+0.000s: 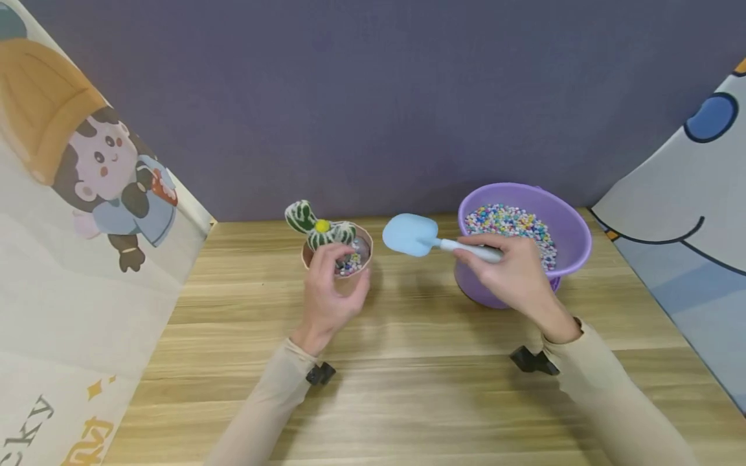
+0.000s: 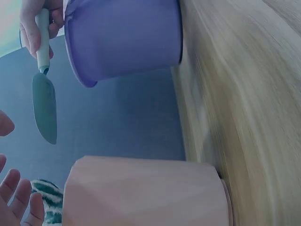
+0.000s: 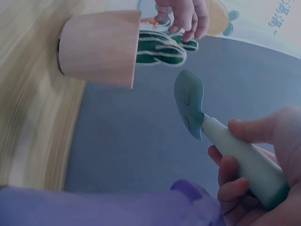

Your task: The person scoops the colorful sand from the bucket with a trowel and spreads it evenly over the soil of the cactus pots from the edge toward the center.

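My right hand [image 1: 513, 272] grips the pale handle of a light blue toy shovel [image 1: 410, 234], held in the air between the flowerpot and the purple bucket [image 1: 484, 291]. In the right wrist view, fingers and thumb wrap the shovel's handle [image 3: 247, 162]. My left hand [image 1: 332, 291] hovers over the near rim of a pale pink flowerpot [image 3: 101, 49], thumb apart from the fingers. A green-and-white cactus [image 1: 301, 217] with a yellow flower leans in the pot, with some colourful beads beside it. Whether the left fingertips touch the cactus is partly hidden.
Many small colourful beads [image 1: 513, 223] lie in the purple bucket at the right. The wooden table [image 1: 402, 388] meets a dark grey back wall [image 1: 373, 110]. Printed cartoon panels [image 1: 99, 181] flank both sides.
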Tool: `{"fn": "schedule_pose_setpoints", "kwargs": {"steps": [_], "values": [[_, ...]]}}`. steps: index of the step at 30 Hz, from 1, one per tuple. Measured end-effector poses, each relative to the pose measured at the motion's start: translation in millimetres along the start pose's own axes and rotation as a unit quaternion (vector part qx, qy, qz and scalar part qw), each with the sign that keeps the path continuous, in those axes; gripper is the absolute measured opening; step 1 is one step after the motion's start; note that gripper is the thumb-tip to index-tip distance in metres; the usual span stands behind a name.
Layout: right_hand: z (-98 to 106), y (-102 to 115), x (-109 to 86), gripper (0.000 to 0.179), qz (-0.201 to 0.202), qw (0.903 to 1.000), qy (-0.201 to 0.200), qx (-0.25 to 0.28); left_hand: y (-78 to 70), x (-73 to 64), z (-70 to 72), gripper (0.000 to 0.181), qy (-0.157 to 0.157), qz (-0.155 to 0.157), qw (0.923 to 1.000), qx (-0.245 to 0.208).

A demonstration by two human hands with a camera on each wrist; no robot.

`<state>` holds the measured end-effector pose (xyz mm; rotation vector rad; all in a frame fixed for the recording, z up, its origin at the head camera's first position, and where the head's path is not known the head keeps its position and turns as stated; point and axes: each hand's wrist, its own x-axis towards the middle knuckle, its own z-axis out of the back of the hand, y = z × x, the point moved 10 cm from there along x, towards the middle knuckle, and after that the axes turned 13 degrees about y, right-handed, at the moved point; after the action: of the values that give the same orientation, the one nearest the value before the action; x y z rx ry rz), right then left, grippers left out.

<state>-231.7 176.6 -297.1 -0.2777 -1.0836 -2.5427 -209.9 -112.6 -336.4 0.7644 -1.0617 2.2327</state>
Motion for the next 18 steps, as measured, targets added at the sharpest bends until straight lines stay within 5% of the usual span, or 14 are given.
{"fn": "schedule_pose_setpoints", "kwargs": {"steps": [9,18], "values": [[28,-21,-5.9,0.017,-0.040,0.9986,-0.034,0.009,-14.0,9.0,-17.0,0.040,0.025,-0.023,0.9994,0.006],[54,-39,-15.4,0.022,-0.073,0.9944,-0.069,0.032,-16.4,17.7,-47.7,0.043,0.090,0.012,0.9958,-0.008]]}}
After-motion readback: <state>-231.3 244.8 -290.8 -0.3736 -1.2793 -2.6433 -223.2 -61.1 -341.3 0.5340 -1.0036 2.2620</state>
